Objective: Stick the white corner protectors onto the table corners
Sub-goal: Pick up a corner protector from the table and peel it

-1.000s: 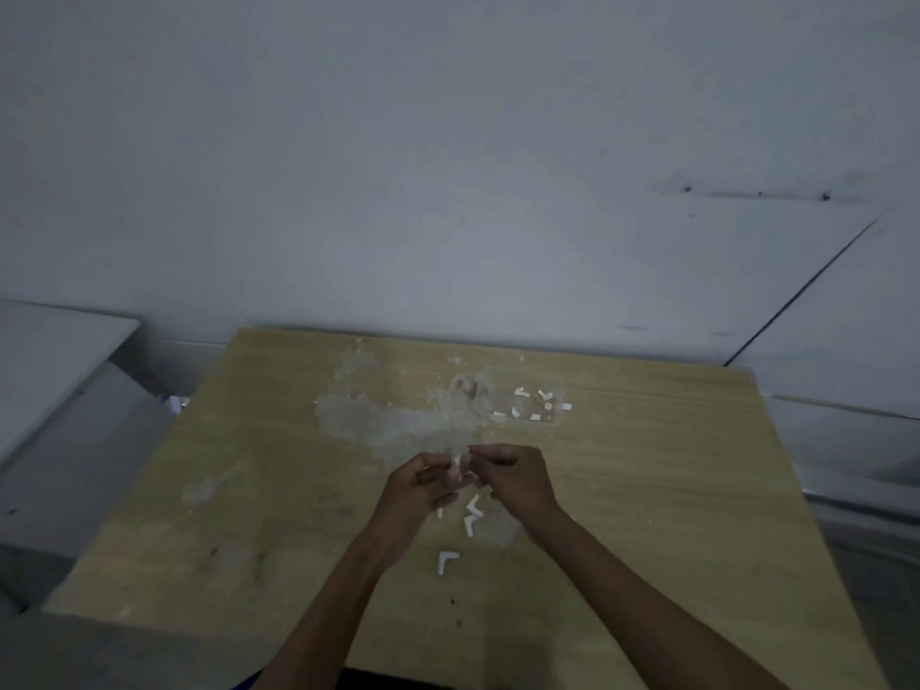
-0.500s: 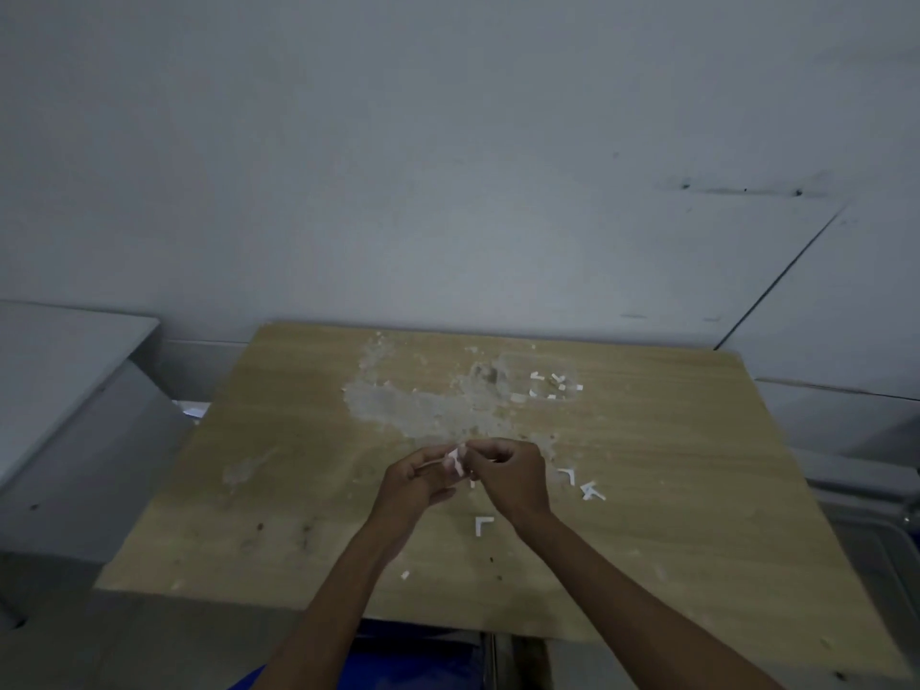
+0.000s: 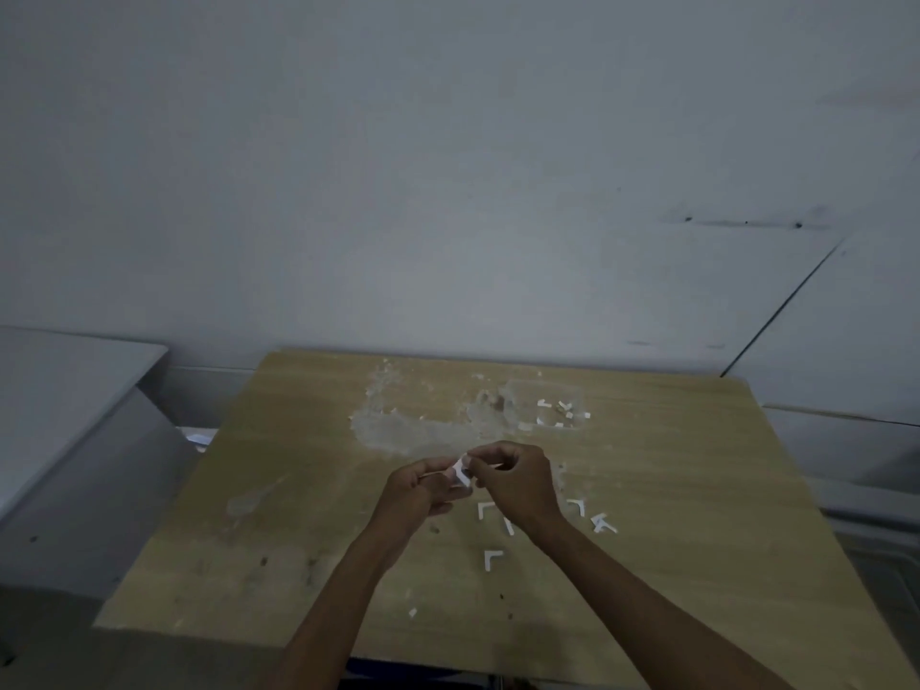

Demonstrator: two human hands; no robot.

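Corner protector (image 3: 460, 474), small and white, is pinched between the fingertips of both hands above the middle of the wooden counter (image 3: 697, 490); the left hand (image 3: 417, 493) and right hand (image 3: 515, 478) meet around it, fingers curled. More white L-shaped protectors (image 3: 493, 559) lie on the counter just near and right of the hands, others (image 3: 560, 413) farther off beside a pale scuffed patch (image 3: 408, 430).

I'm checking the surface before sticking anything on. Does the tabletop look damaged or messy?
Yes. A pale scraped patch mars the wooden table near its far edge, and small white scraps lie scattered beside it, one near the front.
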